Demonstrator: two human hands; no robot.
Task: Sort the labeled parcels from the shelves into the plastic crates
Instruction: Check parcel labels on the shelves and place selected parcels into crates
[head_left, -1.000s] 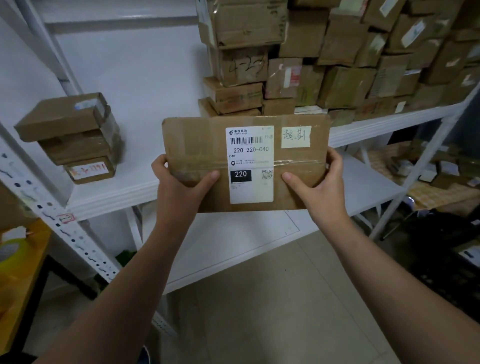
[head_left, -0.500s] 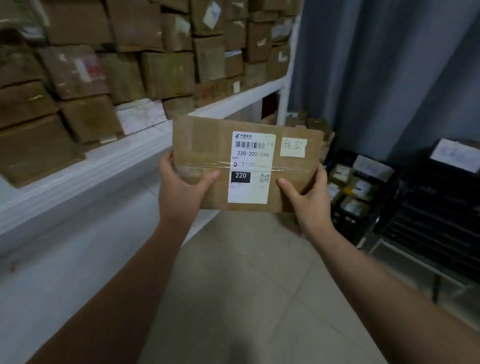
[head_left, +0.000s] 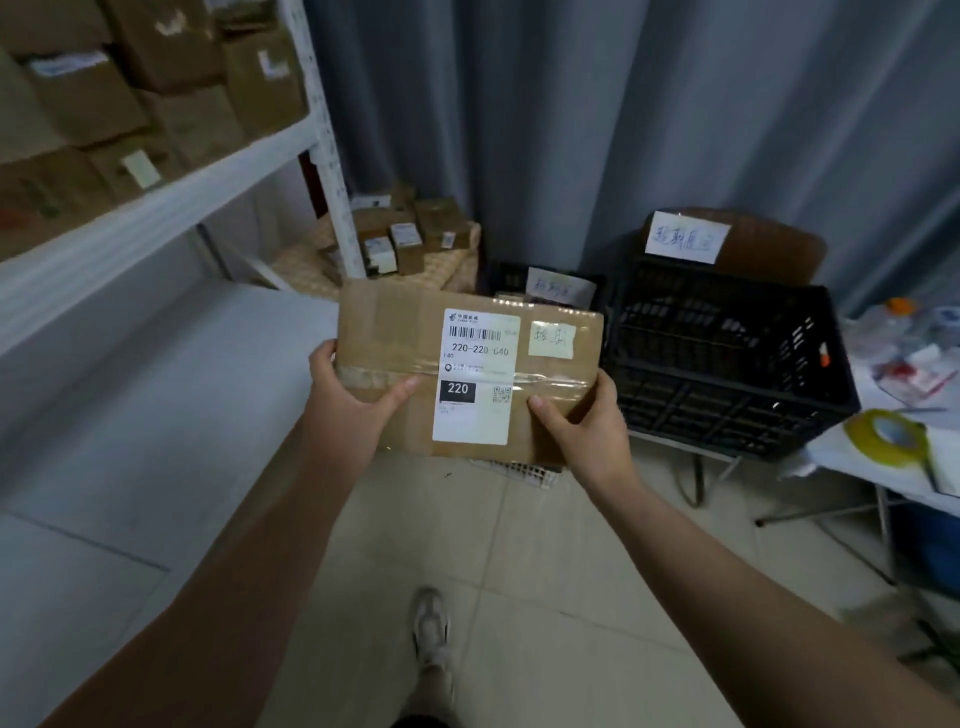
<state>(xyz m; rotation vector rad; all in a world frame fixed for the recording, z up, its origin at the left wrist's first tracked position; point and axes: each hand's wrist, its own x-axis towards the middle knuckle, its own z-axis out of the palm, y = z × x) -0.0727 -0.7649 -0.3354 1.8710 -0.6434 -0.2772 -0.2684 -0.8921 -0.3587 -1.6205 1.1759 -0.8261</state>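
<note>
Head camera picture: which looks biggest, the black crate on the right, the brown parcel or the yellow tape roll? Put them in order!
1. The black crate and the brown parcel: they look about alike, and the parcel is nearer the camera, so I cannot rank them.
2. The yellow tape roll: clearly the smallest.

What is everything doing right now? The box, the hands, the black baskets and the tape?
parcel: taped shut, label facing up, held off the floor.
left grip: thumb on top, holding the parcel's left end.
right grip: thumb on top, holding the parcel's right end.
big black crate: open-topped, no parcels visible inside.
small black crate: mostly hidden behind the parcel.
tape roll: lying flat, untouched.
</note>
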